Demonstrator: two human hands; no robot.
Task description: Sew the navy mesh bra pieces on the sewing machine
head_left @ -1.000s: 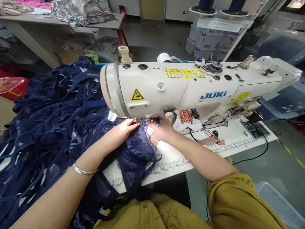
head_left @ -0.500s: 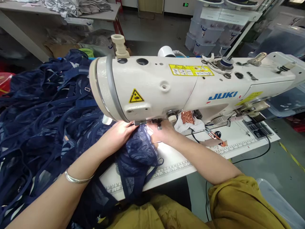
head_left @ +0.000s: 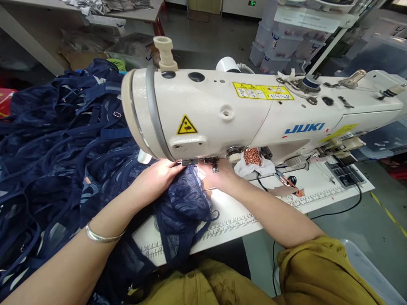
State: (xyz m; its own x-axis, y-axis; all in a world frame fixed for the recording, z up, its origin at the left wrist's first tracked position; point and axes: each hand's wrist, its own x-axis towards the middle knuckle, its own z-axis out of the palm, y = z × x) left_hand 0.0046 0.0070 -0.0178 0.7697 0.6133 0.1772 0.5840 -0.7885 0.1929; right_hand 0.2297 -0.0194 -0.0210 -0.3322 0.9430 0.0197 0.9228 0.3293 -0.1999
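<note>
Left hand flat on navy lace garment, fingers together, pressing it down just under cream-white sewing machine head. Right hand alongside, pinning the lace edge by the needle; fingers partly hidden, grip unclear. Garment draped over white ruled surface; heap of navy straps at left.

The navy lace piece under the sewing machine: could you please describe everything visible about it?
The navy lace piece is sheer dark blue fabric with a swirling pattern and thin straps. It lies bunched on the white sewing table, one edge drooping over the front. Its top end sits beneath the sewing machine, pressed flat by the left hand and right hand.
</note>
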